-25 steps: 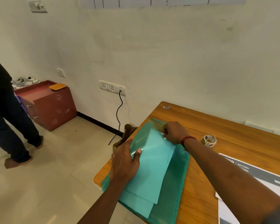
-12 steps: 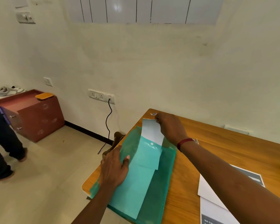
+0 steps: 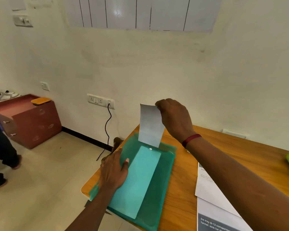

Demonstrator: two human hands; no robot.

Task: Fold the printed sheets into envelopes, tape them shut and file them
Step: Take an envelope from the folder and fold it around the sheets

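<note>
your right hand pinches envelope by top corner, upright, lower end at folder mouth. your left hand presses flat on folder, fingers straight. folder, on table, holds second envelope inside.

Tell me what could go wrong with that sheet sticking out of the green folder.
The right hand pinches the sheet by one top corner, so it may crease or catch at the folder mouth. The folder lies at the table edge under only the left hand; it might slide off.
</note>
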